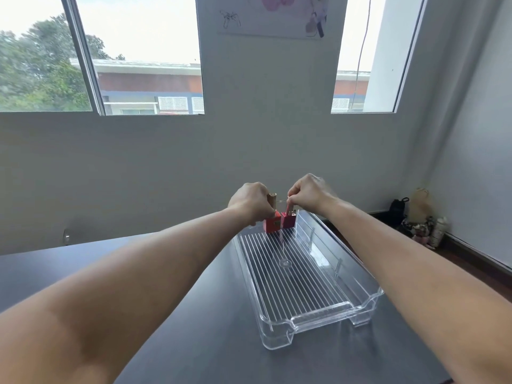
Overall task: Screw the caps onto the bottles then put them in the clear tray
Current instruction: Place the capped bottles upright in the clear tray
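Two small square bottles stand side by side at the far end of the clear tray (310, 322): an orange-red bottle (271, 224) on the left and a darker pink-red bottle (288, 220) on the right. My left hand (250, 202) is closed around the gold cap (272, 202) on top of the orange-red bottle. My right hand (309, 193) pinches the top of the pink-red bottle, whose cap is hidden by my fingers. Both bottles are upright; whether they rest on the tray floor or hang just above it, I cannot tell.
The ribbed tray lies lengthwise on a dark table (194, 314), with small upright dividers (312, 237) along its right side. A grey wall and windows stand behind. Bags and small items (421, 217) sit on the floor in the right corner.
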`<move>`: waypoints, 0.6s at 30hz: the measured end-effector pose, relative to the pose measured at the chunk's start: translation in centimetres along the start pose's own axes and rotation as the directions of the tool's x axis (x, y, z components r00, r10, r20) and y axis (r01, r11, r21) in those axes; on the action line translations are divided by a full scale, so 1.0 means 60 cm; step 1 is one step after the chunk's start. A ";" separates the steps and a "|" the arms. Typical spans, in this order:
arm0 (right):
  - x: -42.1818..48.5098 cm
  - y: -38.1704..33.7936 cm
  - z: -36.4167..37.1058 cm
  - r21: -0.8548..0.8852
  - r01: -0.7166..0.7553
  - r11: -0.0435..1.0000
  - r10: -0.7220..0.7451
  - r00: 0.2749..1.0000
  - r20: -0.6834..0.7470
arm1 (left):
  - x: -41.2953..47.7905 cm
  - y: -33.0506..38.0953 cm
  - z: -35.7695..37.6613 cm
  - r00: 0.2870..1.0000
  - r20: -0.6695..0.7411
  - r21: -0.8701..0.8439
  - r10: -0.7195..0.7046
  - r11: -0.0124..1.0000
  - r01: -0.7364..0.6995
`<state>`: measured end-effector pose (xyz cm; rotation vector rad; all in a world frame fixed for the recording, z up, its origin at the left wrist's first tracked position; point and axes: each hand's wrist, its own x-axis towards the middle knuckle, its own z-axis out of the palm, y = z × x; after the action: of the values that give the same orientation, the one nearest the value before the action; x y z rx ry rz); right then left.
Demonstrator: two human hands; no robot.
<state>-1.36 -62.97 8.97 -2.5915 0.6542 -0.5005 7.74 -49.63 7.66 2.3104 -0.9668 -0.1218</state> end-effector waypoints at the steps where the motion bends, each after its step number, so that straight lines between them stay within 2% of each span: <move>1: 0.000 0.001 0.001 -0.002 -0.001 1.000 0.001 1.000 0.003 | 0.001 0.001 0.000 1.000 -0.007 0.003 -0.004 1.000 0.004; 9: 0.002 0.007 0.003 0.016 -0.002 1.000 0.002 1.000 0.006 | 0.011 0.005 -0.003 0.998 -0.058 -0.087 -0.037 0.996 0.032; 18: 0.002 0.010 0.006 0.027 0.011 1.000 -0.011 1.000 -0.006 | 0.014 0.003 -0.001 0.995 -0.081 -0.105 -0.055 0.993 0.047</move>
<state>-1.34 -63.39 8.43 -2.5704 0.6314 -0.5174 8.25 -50.26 7.96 2.2277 -0.8405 -0.0934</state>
